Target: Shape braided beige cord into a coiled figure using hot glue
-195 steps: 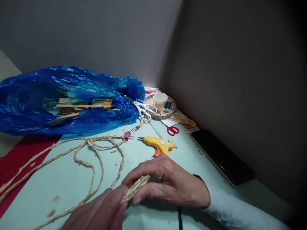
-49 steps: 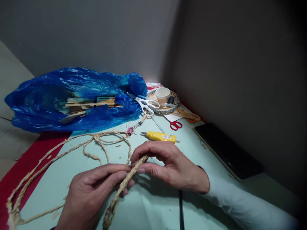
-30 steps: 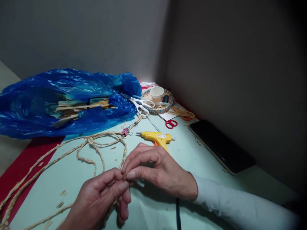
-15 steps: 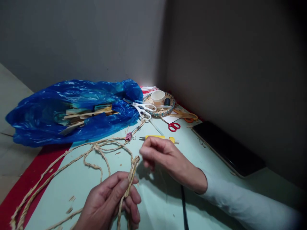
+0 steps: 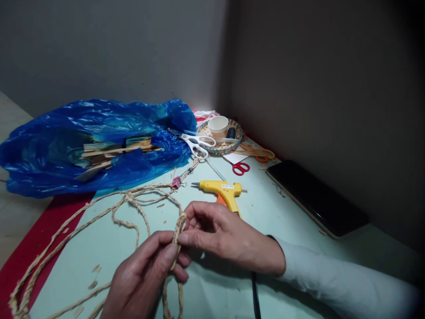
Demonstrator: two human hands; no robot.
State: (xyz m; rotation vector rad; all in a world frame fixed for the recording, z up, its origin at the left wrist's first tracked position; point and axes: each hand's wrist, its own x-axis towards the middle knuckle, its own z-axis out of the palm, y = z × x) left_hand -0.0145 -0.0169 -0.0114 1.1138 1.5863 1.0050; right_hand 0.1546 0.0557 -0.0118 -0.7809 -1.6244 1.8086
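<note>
A long braided straw rope (image 5: 133, 201) winds over the pale green table (image 5: 285, 208). Its folded end stands up between my hands. My left hand (image 5: 146, 274) is closed round the rope just below the fold, thumb pressed on it. My right hand (image 5: 226, 235), in a white sleeve, pinches the top of the fold with thumb and fingers. Just behind my right hand lies a yellow glue gun (image 5: 221, 190), its black cord (image 5: 255, 297) running toward me. A small pink binder clip (image 5: 175, 182) grips the rope farther back.
A blue plastic bag (image 5: 93, 141) with wooden strips lies at the back left. White scissors (image 5: 195, 144), a woven tray (image 5: 222, 148) with a paper cup (image 5: 218, 126), and red scissors (image 5: 239, 167) sit in the corner. A dark phone (image 5: 315, 199) lies along the right wall. Red mat (image 5: 40, 230) at left.
My right hand had let go and pulled back half a second ago; now it is pinching the folded rope end again. The left hand has kept its hold throughout.
</note>
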